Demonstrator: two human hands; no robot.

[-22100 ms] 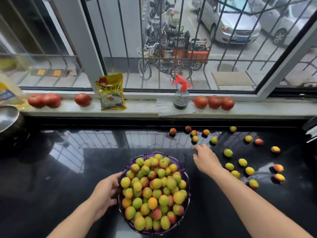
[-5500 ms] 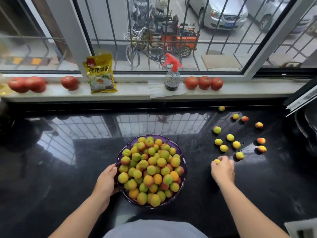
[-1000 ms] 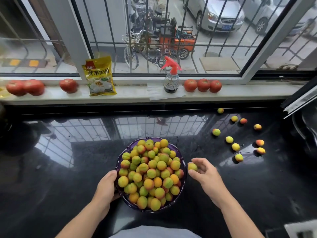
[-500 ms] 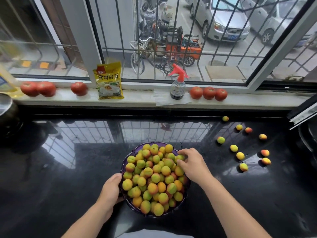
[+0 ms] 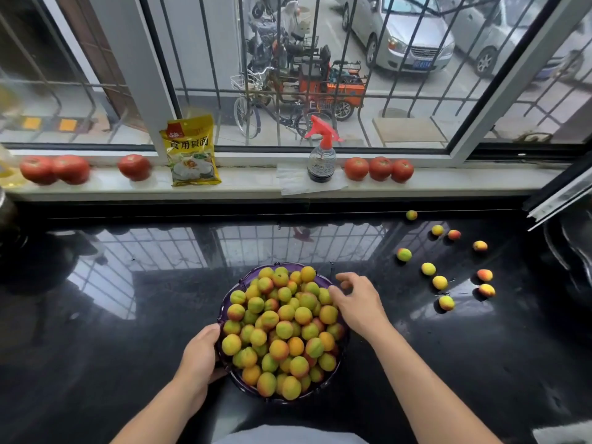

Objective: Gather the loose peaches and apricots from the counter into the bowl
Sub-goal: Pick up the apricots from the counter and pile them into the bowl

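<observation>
Head view looks down on the purple bowl (image 5: 224,315), heaped with small peaches and apricots and standing on the black counter (image 5: 128,347) close to the person. The left hand (image 5: 200,355) grips the bowl's near-left rim, fingers curled round it. The right hand (image 5: 358,302) hovers at the bowl's far-right edge, fingers loosely spread and empty, touching or almost touching the top fruit. Ten loose fruits (image 5: 439,282) lie scattered to the right, well apart from the bowl, the farthest (image 5: 411,215) up by the wall under the windowsill. The step looks like the moment just after a drop: the next move calls for a reach right to the nearest fruit (image 5: 404,254), and a gentle placing, since the pile is high enough for fruit to roll off
</observation>
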